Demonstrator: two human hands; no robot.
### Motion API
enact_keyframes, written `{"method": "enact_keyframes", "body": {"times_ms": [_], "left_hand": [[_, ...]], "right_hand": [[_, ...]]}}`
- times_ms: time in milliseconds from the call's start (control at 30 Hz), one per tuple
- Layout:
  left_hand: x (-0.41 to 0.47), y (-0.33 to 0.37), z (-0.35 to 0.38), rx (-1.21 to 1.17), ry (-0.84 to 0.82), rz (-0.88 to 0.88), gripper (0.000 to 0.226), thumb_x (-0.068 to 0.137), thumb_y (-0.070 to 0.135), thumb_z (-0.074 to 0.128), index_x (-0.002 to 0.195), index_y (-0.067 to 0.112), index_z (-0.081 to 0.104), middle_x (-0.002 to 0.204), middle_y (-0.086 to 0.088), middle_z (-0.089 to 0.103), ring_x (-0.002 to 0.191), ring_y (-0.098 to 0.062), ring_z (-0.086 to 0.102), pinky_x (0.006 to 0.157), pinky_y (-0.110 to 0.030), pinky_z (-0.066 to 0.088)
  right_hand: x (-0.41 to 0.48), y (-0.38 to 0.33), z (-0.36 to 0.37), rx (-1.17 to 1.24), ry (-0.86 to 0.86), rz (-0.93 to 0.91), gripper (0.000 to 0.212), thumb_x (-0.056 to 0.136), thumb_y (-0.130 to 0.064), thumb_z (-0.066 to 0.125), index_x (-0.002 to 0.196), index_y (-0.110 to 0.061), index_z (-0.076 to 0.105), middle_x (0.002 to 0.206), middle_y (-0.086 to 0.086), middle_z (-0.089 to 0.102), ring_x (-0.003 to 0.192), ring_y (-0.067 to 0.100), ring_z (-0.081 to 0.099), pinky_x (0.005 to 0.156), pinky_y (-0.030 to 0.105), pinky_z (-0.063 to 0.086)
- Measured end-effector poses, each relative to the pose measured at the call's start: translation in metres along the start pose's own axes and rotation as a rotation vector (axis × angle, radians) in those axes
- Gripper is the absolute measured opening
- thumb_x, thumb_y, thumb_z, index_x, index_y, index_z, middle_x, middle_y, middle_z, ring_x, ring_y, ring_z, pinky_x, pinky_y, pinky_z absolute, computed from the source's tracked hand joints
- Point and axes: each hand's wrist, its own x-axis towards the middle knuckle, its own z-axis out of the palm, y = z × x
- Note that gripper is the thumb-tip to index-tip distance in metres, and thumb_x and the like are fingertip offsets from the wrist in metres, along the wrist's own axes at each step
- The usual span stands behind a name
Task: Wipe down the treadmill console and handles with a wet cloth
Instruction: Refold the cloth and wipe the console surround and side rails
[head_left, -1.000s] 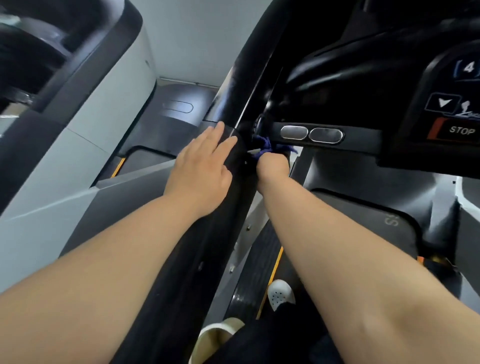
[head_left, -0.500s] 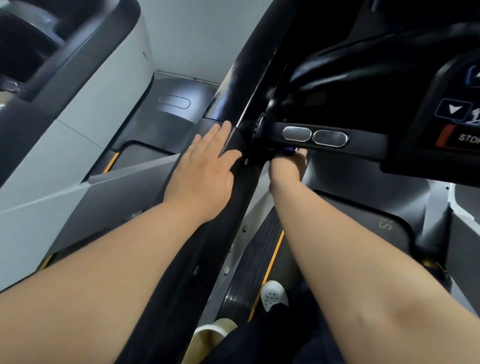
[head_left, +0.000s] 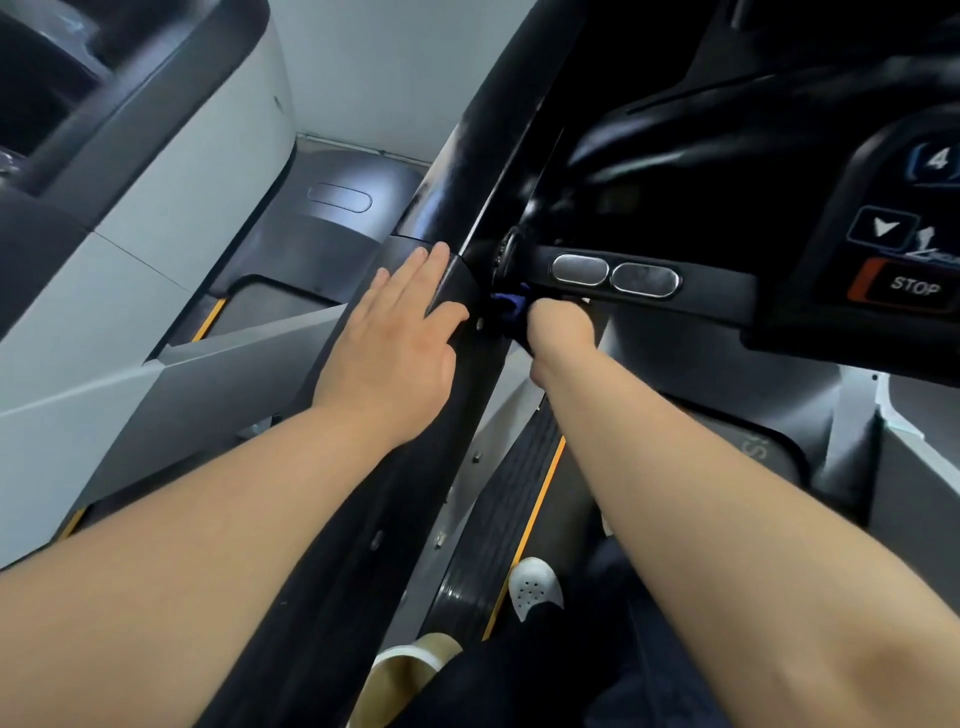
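The right hand (head_left: 561, 325), gripping the blue cloth (head_left: 508, 302), has slid back left under the sensor handle (head_left: 722, 291) to its joint with the black upright (head_left: 467, 218). The left hand (head_left: 395, 343) stays flat on that upright, fingers straight. This is probably a scrubbing stroke, and the console (head_left: 857, 171) likely remains to be wiped.

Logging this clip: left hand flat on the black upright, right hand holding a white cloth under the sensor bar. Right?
No: the head view shows a blue cloth, not white. The left hand lies flat on the black upright; the right hand holds it under the sensor bar.
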Motion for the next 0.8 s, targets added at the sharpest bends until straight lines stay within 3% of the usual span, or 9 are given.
{"method": "enact_keyframes", "body": {"times_ms": [100, 200, 300, 400, 467, 533, 600, 667, 800], "left_hand": [[0.001, 0.000, 0.000, -0.001, 0.005, 0.005, 0.035, 0.082, 0.008, 0.044, 0.112, 0.012, 0.061, 0.153, -0.014, 0.028, 0.142, -0.029, 0.022, 0.116, -0.045, 0.017], [0.003, -0.002, -0.005, -0.057, 0.006, -0.029, 0.046, 0.080, 0.006, 0.053, 0.125, 0.014, 0.055, 0.152, -0.011, 0.031, 0.142, -0.027, 0.024, 0.116, -0.045, 0.014], [0.003, 0.004, -0.016, -0.146, -0.021, -0.020, 0.066, 0.081, 0.029, 0.057, 0.143, 0.023, 0.035, 0.151, -0.003, 0.034, 0.142, -0.019, 0.023, 0.117, -0.041, 0.008], [0.012, 0.032, -0.029, -0.342, -0.099, 0.012, 0.078, 0.078, 0.049, 0.064, 0.146, 0.031, 0.028, 0.145, 0.010, 0.041, 0.133, -0.009, 0.035, 0.108, -0.024, 0.023], [0.026, 0.055, -0.032, -0.576, -0.208, -0.046, 0.083, 0.071, 0.050, 0.073, 0.142, 0.040, 0.031, 0.133, 0.019, 0.050, 0.118, -0.001, 0.050, 0.099, -0.021, 0.038], [0.044, 0.081, -0.032, -0.796, -0.243, -0.078, 0.066, 0.067, 0.042, 0.076, 0.126, 0.042, 0.047, 0.115, 0.021, 0.061, 0.101, 0.002, 0.060, 0.092, -0.022, 0.047], [0.063, 0.112, -0.037, -0.908, -0.241, -0.061, 0.039, 0.074, 0.022, 0.071, 0.105, 0.040, 0.058, 0.102, 0.018, 0.065, 0.093, 0.000, 0.063, 0.082, -0.017, 0.048], [0.078, 0.147, -0.045, -1.073, -0.275, -0.040, 0.038, 0.079, 0.009, 0.064, 0.098, 0.041, 0.058, 0.105, 0.012, 0.064, 0.092, -0.001, 0.063, 0.075, -0.012, 0.047], [0.104, 0.211, -0.060, -1.286, -0.391, 0.055, 0.038, 0.069, 0.020, 0.067, 0.104, 0.033, 0.060, 0.101, 0.001, 0.071, 0.094, -0.015, 0.067, 0.084, -0.027, 0.052]], "right_hand": [[-0.023, 0.004, -0.004, 0.093, -0.074, 0.035, 0.024, 0.084, 0.007, 0.047, 0.086, -0.012, 0.061, 0.090, 0.013, 0.061, 0.078, 0.024, 0.059, 0.072, 0.033, 0.053], [-0.042, -0.002, -0.013, 0.235, -0.239, 0.059, 0.025, 0.086, 0.008, 0.047, 0.096, -0.008, 0.063, 0.092, 0.014, 0.069, 0.079, 0.025, 0.066, 0.071, 0.035, 0.059], [-0.059, -0.012, -0.025, 0.285, -0.379, 0.056, 0.026, 0.089, 0.000, 0.051, 0.112, -0.007, 0.063, 0.098, 0.012, 0.070, 0.084, 0.023, 0.067, 0.072, 0.034, 0.060], [-0.074, -0.018, -0.054, 0.233, -0.449, 0.028, 0.021, 0.091, -0.008, 0.053, 0.106, -0.012, 0.067, 0.094, 0.008, 0.071, 0.080, 0.020, 0.065, 0.070, 0.031, 0.058], [-0.084, -0.024, -0.079, 0.194, -0.434, 0.008, 0.018, 0.094, -0.012, 0.051, 0.102, -0.014, 0.067, 0.084, 0.005, 0.071, 0.067, 0.016, 0.065, 0.065, 0.029, 0.058], [-0.091, -0.033, -0.107, 0.156, -0.344, -0.021, 0.013, 0.095, -0.015, 0.051, 0.100, -0.013, 0.063, 0.071, 0.003, 0.066, 0.051, 0.011, 0.061, 0.058, 0.028, 0.056], [-0.097, -0.044, -0.138, 0.127, -0.231, -0.061, 0.009, 0.095, -0.018, 0.052, 0.098, -0.013, 0.059, 0.069, 0.004, 0.063, 0.047, 0.011, 0.058, 0.055, 0.027, 0.054], [-0.102, -0.054, -0.169, 0.142, -0.156, -0.115, 0.011, 0.094, -0.023, 0.056, 0.098, -0.013, 0.057, 0.074, 0.007, 0.061, 0.049, 0.013, 0.059, 0.055, 0.026, 0.052], [-0.120, -0.074, -0.227, 0.193, -0.045, -0.232, 0.007, 0.093, -0.022, 0.058, 0.088, -0.017, 0.058, 0.068, 0.004, 0.056, 0.047, 0.012, 0.050, 0.051, 0.023, 0.048]]}}
